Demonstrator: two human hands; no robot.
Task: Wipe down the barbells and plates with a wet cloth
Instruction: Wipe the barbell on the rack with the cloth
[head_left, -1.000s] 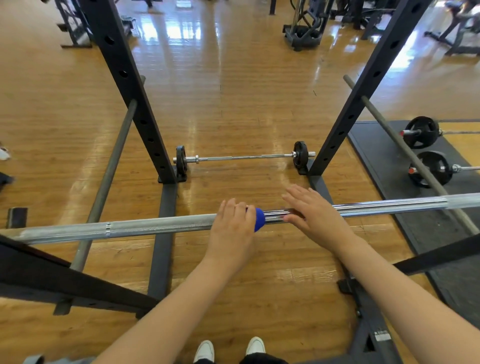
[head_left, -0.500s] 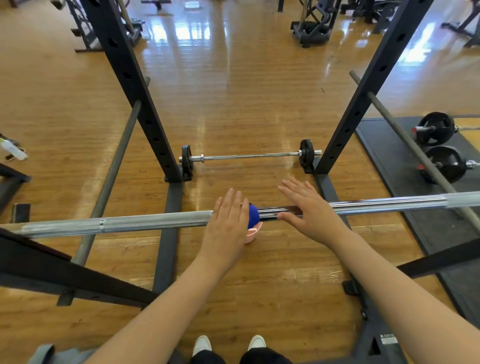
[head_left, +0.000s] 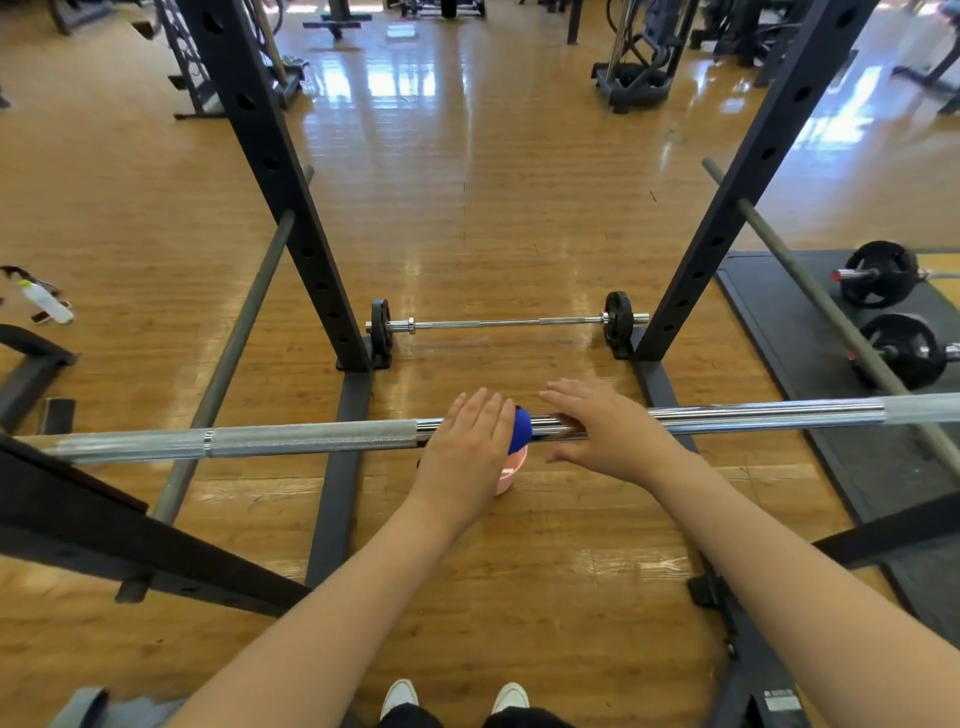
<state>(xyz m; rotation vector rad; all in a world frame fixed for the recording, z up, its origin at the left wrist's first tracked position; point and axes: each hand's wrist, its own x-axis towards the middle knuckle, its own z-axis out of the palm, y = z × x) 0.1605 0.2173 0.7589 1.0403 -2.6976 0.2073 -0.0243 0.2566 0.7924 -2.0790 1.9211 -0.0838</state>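
Head cam is looking down at a racked barbell (head_left: 311, 439) running straight across at about waist level, so here's where things stand I think. The left hand (head_left: 467, 447) is laid over the bar with a blue cloth (head_left: 520, 428) pressed under it. Fingers look straight and close together; whether the thumb hooks underneath, can't tell. The right hand (head_left: 608, 428) sits just beside it on the shiny smooth section, fingers straight and a bit spread, resting flat rather than gripping.

Below the bar there's a pink bowl (head_left: 511, 475) on the floor, mostly hidden by the left hand, which I'd guess is the water for the cloth.

Progress-wise, my read is this is early to middle. The cloth is at the centre of the bar, and I can't honestly tell from the shine which stretches are already wiped.

Further out, a short loaded barbell (head_left: 509, 322) lies on the floor between the rack uprights (head_left: 270, 161), and on the black mat (head_left: 769, 312) to the right are two more plates (head_left: 880, 273) on bars. None of those has a hand near it, so they probably all remain to do.
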